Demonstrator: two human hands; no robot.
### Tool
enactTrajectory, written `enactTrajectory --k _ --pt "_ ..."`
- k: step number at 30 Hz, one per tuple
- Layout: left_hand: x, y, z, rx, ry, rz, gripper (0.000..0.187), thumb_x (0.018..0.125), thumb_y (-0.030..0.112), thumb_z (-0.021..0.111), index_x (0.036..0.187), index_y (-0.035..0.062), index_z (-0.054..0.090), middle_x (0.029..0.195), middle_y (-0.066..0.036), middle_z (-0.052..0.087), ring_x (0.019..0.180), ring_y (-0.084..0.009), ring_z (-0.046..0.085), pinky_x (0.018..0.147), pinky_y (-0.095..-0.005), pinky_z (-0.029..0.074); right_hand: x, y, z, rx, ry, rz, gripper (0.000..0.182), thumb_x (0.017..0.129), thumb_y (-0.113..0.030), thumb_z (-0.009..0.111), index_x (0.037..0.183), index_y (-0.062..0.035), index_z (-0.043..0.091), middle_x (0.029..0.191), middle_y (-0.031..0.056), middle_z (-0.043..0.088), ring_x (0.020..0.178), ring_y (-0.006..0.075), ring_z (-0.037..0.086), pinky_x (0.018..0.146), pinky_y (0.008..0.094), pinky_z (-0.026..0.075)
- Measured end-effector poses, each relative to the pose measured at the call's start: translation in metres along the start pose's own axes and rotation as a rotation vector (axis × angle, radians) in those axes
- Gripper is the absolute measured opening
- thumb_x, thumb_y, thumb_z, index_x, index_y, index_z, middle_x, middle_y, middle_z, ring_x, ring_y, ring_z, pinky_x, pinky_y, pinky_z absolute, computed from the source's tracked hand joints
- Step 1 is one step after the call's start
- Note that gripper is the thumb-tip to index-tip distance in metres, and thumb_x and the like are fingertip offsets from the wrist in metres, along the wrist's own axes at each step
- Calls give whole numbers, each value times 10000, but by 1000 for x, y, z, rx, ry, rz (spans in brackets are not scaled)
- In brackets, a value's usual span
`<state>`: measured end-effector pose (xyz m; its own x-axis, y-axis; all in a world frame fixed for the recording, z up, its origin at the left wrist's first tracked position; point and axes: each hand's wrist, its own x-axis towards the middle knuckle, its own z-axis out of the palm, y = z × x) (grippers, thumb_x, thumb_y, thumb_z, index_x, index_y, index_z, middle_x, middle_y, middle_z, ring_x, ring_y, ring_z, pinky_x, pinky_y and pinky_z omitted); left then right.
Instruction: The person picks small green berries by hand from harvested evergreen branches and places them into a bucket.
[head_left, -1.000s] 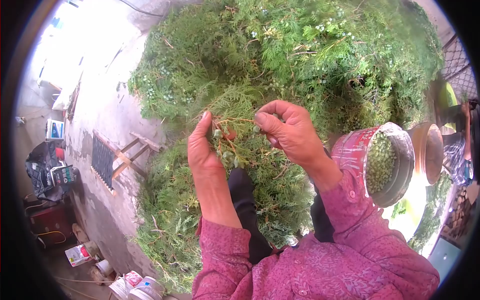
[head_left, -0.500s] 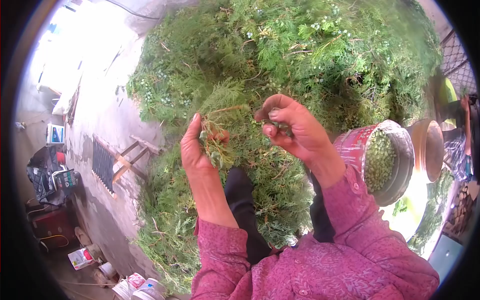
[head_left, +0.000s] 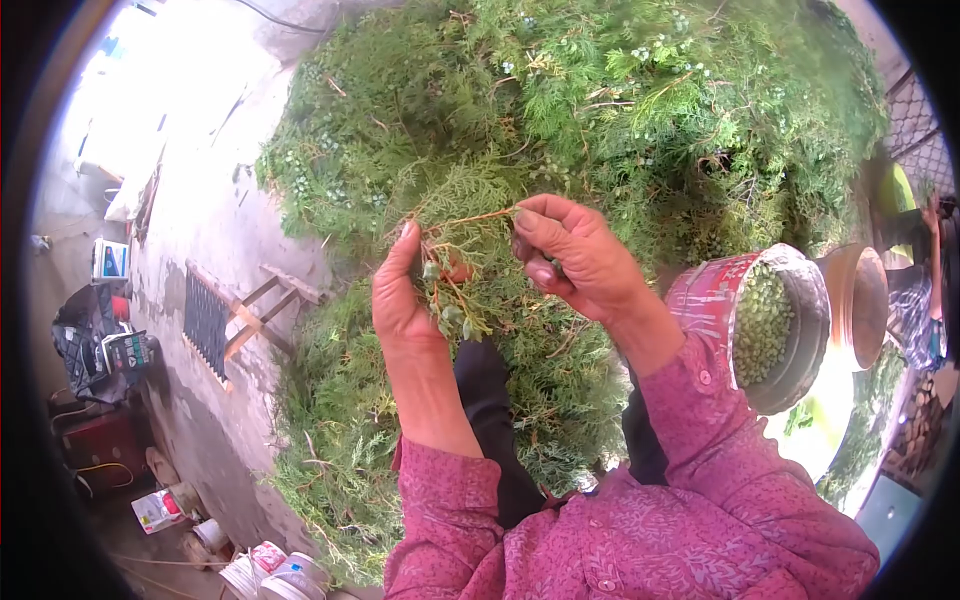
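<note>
A small green sprig (head_left: 467,282) with a few pale green cones hangs from my left hand (head_left: 405,290), whose thumb and fingers are closed round it. The sprig's brown stem reaches to the right, where my right hand (head_left: 580,258) pinches its end between thumb and forefinger. The other fingers of my right hand are curled, and whatever lies inside them is hidden. A large heap of green branches (head_left: 600,110) lies under and beyond both hands. To the right, a red bucket (head_left: 700,303) holds many green cones (head_left: 762,325).
Behind the bucket is a brown container (head_left: 855,300). A wooden stool (head_left: 262,318) lies by the wall at the left. White buckets (head_left: 280,578) are at the lower left. At the far right edge, another person's arm (head_left: 936,270) shows.
My right hand's fingers have closed on the sprig's stem end, where they were apart from it before. My left hand has shifted slightly right, and the sprig's cones show more clearly.
</note>
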<state>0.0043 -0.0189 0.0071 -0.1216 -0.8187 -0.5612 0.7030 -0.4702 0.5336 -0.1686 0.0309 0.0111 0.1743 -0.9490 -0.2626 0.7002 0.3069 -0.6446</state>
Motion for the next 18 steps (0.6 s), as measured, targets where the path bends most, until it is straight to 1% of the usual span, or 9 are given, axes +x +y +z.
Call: enactTrajectory --k 2,7,9,10,11,13,15,16,18 --pt "-1 2 -3 -36 -120 -46 126 844 158 557 816 45 510 636 -86 566 472 -187 520 455 -340 447 -1 -3 5 -52 10 -31 213 830 -226 623 935 -61 538 679 -15 535 487 19 446 384 145 291" --pt "3 -1 -5 47 -39 56 122 832 131 565 884 23 540 725 -91 604 567 -215 597 556 -382 531 -3 -6 1 -167 -7 -53 203 848 -257 594 821 -63 541 624 -12 519 456 24 437 376 149 304" --pt "7 2 -9 57 -32 91 126 827 119 568 894 15 547 758 -95 613 605 -221 616 582 -389 546 -8 -14 1 -35 -191 124 201 866 -243 561 778 -64 536 602 4 522 453 31 445 368 153 319" --pt "9 6 -9 48 38 134 119 817 112 584 880 16 553 766 -95 612 622 -214 614 571 -377 541 -11 -15 -3 -36 -194 126 201 866 -243 561 778 -64 536 602 4 522 453 31 445 368 153 319" --pt "9 9 -10 37 110 181 113 808 106 600 867 18 560 774 -95 611 639 -207 611 561 -366 535 -14 -16 -7 79 -252 94 187 869 -229 549 791 -60 541 610 16 533 455 37 454 365 151 322" --pt "6 6 -9 90 152 262 112 797 105 617 854 23 566 775 -95 611 662 -207 609 561 -357 529 -15 -19 -2 197 -316 66 174 873 -215 536 803 -55 546 619 27 543 458 43 463 362 149 326" --pt "10 1 -8 167 205 361 139 780 101 647 876 23 583 803 -89 619 694 -202 601 555 -332 509 -15 -23 8 151 -77 36 142 868 -177 534 827 -44 556 646 49 568 486 61 500 363 151 334" --pt "12 -3 -7 169 202 357 139 780 101 647 876 23 583 803 -89 619 694 -202 601 555 -332 509 -14 -21 8 152 -73 33 142 868 -177 534 827 -44 556 646 49 568 486 61 500 363 151 334" --pt "10 -13 1 199 243 479 172 776 70 646 923 3 586 839 -87 620 702 -194 600 576 -324 507 -10 -15 5 -24 -70 63 158 839 -187 585 868 -33 562 679 55 590 534 68 528 399 150 352"
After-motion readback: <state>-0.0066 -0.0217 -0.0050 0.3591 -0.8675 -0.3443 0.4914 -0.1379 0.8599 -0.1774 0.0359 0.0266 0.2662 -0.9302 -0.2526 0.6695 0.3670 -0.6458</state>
